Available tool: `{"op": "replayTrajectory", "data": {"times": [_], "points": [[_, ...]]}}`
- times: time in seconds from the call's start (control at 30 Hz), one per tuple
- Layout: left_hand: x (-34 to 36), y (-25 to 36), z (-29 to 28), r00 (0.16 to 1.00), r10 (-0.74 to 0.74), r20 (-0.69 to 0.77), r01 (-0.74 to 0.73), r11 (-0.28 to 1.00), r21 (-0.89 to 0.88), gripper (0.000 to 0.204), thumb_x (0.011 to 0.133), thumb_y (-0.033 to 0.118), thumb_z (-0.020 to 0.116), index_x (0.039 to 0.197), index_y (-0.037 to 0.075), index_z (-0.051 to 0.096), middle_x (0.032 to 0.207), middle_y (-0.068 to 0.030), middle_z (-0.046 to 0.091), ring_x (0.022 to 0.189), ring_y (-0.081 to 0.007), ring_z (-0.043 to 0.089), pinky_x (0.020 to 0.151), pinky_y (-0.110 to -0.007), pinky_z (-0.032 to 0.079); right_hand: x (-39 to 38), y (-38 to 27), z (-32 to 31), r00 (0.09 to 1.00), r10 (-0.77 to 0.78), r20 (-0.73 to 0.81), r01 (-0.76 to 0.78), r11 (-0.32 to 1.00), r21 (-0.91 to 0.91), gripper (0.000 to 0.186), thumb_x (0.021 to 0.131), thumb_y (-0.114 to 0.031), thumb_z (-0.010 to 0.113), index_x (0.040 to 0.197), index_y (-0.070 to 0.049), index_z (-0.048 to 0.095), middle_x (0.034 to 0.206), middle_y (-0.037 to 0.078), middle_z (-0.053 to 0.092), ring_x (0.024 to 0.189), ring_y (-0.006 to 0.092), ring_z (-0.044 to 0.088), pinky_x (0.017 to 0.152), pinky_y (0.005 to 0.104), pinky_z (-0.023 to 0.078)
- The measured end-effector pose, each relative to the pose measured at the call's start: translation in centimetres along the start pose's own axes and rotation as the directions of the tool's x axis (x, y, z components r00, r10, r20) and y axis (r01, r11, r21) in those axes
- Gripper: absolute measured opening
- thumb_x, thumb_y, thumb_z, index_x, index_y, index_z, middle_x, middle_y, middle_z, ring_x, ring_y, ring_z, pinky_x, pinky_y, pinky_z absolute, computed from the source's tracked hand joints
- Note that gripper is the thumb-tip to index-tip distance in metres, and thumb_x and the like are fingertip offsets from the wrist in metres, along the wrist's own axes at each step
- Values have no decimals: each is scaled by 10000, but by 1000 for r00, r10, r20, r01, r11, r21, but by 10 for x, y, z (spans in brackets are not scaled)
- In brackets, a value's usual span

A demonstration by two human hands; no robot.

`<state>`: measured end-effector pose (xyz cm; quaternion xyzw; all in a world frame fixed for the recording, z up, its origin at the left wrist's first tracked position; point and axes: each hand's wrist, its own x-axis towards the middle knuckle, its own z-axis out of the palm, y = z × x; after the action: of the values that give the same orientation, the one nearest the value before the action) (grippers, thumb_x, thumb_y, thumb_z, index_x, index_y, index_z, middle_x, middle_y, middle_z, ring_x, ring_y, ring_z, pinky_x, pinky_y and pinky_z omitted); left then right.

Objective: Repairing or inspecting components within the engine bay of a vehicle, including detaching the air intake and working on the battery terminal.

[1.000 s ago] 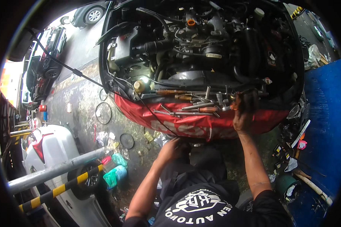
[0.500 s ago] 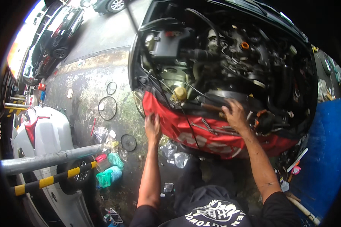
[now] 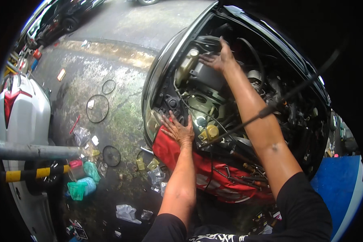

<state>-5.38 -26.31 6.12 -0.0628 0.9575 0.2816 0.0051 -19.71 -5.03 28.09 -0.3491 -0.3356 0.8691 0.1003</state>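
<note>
My left hand (image 3: 177, 131) lies with fingers spread on the front corner of an open engine bay, by the headlight (image 3: 152, 121). Under its wrist is the edge of a red fender cover (image 3: 167, 149). My right hand (image 3: 220, 59) reaches deep into the bay, fingers apart and holding nothing, over a dark grey box (image 3: 207, 76). Whether it touches the box I cannot tell. A pale reservoir (image 3: 187, 64) stands beside the box. Nearer to me sits a yellow cap (image 3: 209, 133). A dark thin rod (image 3: 286, 99) slants across my right forearm.
Several wrenches and other hand tools (image 3: 248, 177) lie along the red cover. Belts (image 3: 97, 109), plastic bags (image 3: 127, 213) and litter are on the floor to the left. A metal pipe (image 3: 36, 150) and a white car (image 3: 28, 109) stand far left, a blue panel (image 3: 334, 181) right.
My right hand has left the tools at the front and gone up and left to the grey box. My left hand moved from the cover's edge onto the front corner. The view has turned.
</note>
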Motion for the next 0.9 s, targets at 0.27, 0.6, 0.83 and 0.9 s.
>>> {"op": "replayTrajectory", "data": {"times": [0.27, 0.6, 0.83, 0.9], "points": [[7, -2, 1, 998, 37, -58, -39, 999, -35, 985, 804, 663, 611, 1564, 179, 214, 1626, -166, 136, 1511, -357, 51, 1189, -577, -27, 99, -16, 54, 949, -225, -222, 251, 963, 94, 234, 995, -151, 417, 1199, -52, 477, 1125, 190, 577, 1036, 409, 591, 791, 656, 548], [3, -5, 12, 996, 30, -90, -30, 1000, -2, 1010, 783, 742, 589, 1560, 200, 240, 1627, -141, 159, 1514, -326, 78, 1195, -565, 9, -52, -137, -44, 851, -161, 500, -35, 933, 359, 293, 962, -32, 524, 1219, 107, 504, 1127, 282, 580, 1046, 382, 586, 930, 517, 544], [11, -25, -1, 993, 94, 73, -87, 992, -93, 887, 857, 659, 577, 1529, 141, 318, 1597, -189, 233, 1478, -364, 210, 1191, -535, 126, -282, -85, -210, 712, -261, 651, 201, 965, 167, 419, 1040, -285, 421, 1175, 94, 536, 888, 191, 636, 742, 250, 635, 650, 336, 534], [11, -44, -52, 939, 293, 181, -48, 631, -774, 644, 964, 513, 533, 1397, 38, 494, 1361, -173, 558, 1225, -274, 543, 1064, -432, 378, -354, -57, -275, 797, -318, 514, 293, 947, 132, 477, 1022, -366, 438, 1180, 77, 515, 911, 181, 619, 720, 260, 618, 618, 356, 520]]}}
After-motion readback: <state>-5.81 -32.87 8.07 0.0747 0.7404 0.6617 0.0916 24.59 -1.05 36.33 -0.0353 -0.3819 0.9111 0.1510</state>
